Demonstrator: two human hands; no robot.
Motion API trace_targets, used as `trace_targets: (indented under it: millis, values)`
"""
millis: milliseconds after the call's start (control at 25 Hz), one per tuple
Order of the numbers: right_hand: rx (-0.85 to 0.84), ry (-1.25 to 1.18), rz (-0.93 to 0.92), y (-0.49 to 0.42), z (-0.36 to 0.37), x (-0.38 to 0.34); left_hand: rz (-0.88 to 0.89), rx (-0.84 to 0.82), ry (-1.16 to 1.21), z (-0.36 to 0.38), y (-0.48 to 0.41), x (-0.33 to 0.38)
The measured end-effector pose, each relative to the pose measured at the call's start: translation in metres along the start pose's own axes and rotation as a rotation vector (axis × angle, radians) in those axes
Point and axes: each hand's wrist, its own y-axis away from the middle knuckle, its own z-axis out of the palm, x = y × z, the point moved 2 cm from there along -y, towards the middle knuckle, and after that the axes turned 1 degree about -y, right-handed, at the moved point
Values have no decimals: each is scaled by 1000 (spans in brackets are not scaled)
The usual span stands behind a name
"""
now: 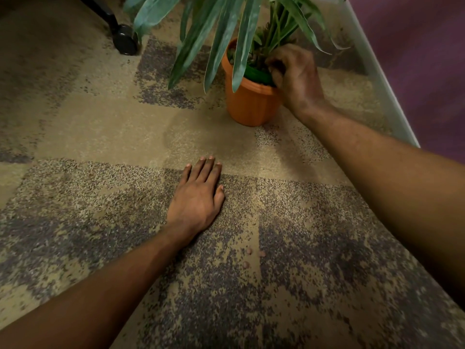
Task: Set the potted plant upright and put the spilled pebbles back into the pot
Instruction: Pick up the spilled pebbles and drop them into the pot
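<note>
An orange pot [251, 104] stands upright on the carpet, with long green leaves [221, 34] rising from it. My right hand [294, 74] hovers over the pot's right rim with its fingers curled down into the pot; whether they hold anything is hidden. My left hand [198, 197] lies flat on the carpet in front of the pot, fingers together and extended, holding nothing. Three small tan pebbles [249, 251] lie on the carpet below and to the right of my left hand.
A black chair leg with a caster wheel [124, 39] stands at the upper left. A white baseboard [377, 79] and a purple wall [422, 59] run along the right side. Mottled tan and grey carpet covers the floor.
</note>
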Motion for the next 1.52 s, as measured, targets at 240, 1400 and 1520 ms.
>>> trace_targets:
  millis: [240, 1400, 1520]
  values:
    - [31, -24, -48, 14, -5, -3, -2, -2, -2, 0, 0, 0]
    - [-745, -207, -49, 320, 11, -36, 19, -20, 17, -1, 1, -2]
    - [-684, -247, -76, 311, 13, -45, 21, -19, 24, -3, 2, 0]
